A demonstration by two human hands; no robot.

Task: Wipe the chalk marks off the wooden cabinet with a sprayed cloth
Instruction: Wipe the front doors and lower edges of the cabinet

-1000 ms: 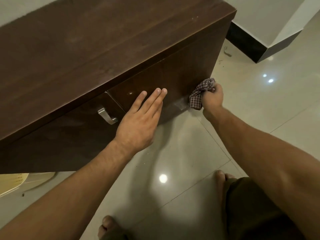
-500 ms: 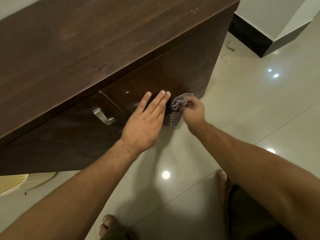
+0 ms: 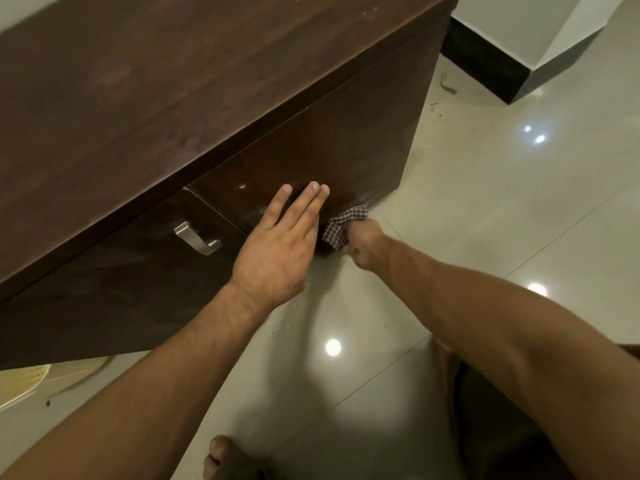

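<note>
Cabinet [image 3: 214,98] of dark brown wood fills the far left of the view, its broad top running from the left edge to the far right corner and its front face dropping to the pale tiled floor [image 3: 485,220]. Low on that front, near the right end, the right hand [image 3: 363,245] is clenched around a bunched checked cloth [image 3: 341,226], the fingers curled tight into the fabric so that only the upper folds show above the knuckles. The cloth is pressed against the bottom part of the cabinet front, close to the floor line. Just left of it, the left hand [image 3: 277,251] lies flat on the same panel with fingers [image 3: 313,202] stretched out straight and close together, the thumb side lifted a little; it grips nothing, only bracing against the wood. The edge of this hand is just beside the cloth.

Faint pale smudges and a few small white specks show on the glossy panel above and around the hands; whether they are chalk or reflections is hard to tell. Further left on the front, a silver metal handle [image 3: 197,239] sticks out from a neighbouring door. A bare foot [image 3: 225,459] stands on the tiles at the near edge, and bright light spots reflect on the floor.
</note>
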